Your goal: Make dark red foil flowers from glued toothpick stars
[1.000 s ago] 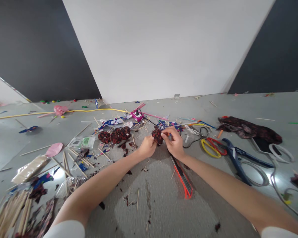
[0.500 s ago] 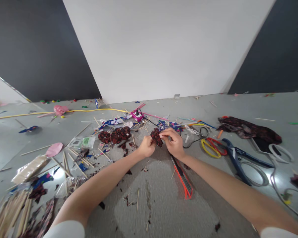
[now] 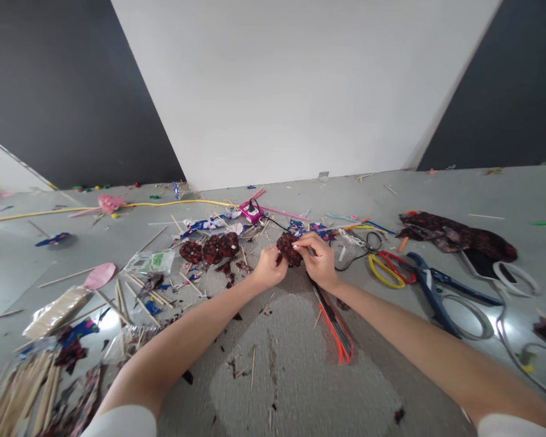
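Note:
Between my two hands is a small dark red and black patterned fabric piece point(image 3: 290, 249), gathered into a round, ruffled shape. My left hand point(image 3: 271, 267) is closed at its left edge, the fingertips partly hidden. The thumb and fingers of my right hand point(image 3: 317, 258) pinch its right side. Similar ruffled fabric rounds point(image 3: 213, 248) lie on the floor to the left of my hands. A cutter with an orange-red edge point(image 3: 334, 325) lies just below my right hand.
At right lie yellow-handled scissors point(image 3: 385, 271), blue-handled pliers point(image 3: 430, 291), a phone point(image 3: 482, 265) and dark patterned cloth point(image 3: 459, 233). A magenta power socket point(image 3: 251, 210) sits ahead. Wooden sticks point(image 3: 22, 391), a plastic packet point(image 3: 57, 311) and scraps cover the left.
The fabric piece has turned so its round face shows more fully. My left hand has shifted slightly, its fingers still closed at the piece.

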A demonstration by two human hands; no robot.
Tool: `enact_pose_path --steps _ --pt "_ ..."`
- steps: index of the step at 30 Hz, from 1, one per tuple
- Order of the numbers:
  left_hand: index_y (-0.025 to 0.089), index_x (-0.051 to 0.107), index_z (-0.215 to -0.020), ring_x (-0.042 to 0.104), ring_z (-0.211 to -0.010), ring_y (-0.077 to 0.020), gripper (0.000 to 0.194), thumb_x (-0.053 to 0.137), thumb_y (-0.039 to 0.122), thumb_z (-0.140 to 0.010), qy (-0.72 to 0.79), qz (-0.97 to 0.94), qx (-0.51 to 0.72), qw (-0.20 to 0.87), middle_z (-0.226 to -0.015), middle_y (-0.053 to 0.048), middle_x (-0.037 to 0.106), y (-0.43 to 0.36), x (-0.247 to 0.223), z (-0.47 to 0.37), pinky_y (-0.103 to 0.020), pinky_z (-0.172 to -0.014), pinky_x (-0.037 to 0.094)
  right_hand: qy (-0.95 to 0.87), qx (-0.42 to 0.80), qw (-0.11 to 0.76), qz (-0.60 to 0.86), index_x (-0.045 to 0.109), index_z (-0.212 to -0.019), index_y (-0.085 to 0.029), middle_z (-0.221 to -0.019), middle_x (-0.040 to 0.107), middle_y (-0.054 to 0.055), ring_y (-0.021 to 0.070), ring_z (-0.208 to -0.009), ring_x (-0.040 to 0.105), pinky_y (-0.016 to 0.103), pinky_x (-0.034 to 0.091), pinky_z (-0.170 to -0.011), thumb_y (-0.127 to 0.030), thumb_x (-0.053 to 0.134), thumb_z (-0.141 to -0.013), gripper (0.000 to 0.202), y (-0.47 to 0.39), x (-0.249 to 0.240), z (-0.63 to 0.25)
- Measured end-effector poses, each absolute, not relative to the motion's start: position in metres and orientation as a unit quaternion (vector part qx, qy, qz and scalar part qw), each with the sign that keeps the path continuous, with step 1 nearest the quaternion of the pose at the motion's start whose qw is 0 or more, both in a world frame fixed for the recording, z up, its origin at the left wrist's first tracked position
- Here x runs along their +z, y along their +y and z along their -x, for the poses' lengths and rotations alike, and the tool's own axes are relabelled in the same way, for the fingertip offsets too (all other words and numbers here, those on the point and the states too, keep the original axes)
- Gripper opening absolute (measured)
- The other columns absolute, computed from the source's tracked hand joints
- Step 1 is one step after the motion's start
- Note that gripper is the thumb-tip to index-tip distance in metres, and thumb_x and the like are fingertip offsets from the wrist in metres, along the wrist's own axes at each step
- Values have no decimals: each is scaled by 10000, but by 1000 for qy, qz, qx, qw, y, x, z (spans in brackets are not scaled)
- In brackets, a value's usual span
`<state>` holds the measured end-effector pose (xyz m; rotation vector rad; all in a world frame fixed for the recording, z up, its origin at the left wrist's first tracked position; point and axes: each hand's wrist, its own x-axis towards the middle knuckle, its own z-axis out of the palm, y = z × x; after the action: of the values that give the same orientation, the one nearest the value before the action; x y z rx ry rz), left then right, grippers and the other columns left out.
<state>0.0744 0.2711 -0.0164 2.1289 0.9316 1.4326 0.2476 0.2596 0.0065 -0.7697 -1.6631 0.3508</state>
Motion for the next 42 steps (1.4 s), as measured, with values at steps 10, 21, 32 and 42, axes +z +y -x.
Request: enact_pose_path --steps 10,21,32,42 --pt "190 517 -717 469 -558 -113 185 530 159 -900 321 -760 531 192 -642 11 537 270 -17 -75 -243 -551 327 -719 154 589 335 765 -999 -254 -932 706 56 220 -901 676 375 545 -812 -282 644 -1029 127 258 5 -249" --pt "184 546 -730 487 -592 -119 160 537 180 -890 332 -757 529 194 -666 3 559 270 -19 -75 -235 -572 348 -718 184 581 337 765 -1046 -254 -976 702 57 220 -936 671 380 542 -844 -307 623 -1045 152 257 5 -250" --pt "179 588 -749 492 -587 -117 134 581 207 -880 359 -747 527 189 -656 9 566 270 -16 -75 -224 -580 357 -714 164 577 362 734 -1004 -241 -952 710 67 222 -913 677 376 555 -810 -366 607 -1054 185 257 6 -247" --pt "177 633 -826 589 -660 -147 108 563 106 -869 353 -752 525 186 -740 -29 657 271 -19 -74 -232 -642 441 -722 154 574 355 753 -1070 -245 -987 712 65 210 -934 677 370 554 -826 -311 603 -1058 165 256 7 -248"
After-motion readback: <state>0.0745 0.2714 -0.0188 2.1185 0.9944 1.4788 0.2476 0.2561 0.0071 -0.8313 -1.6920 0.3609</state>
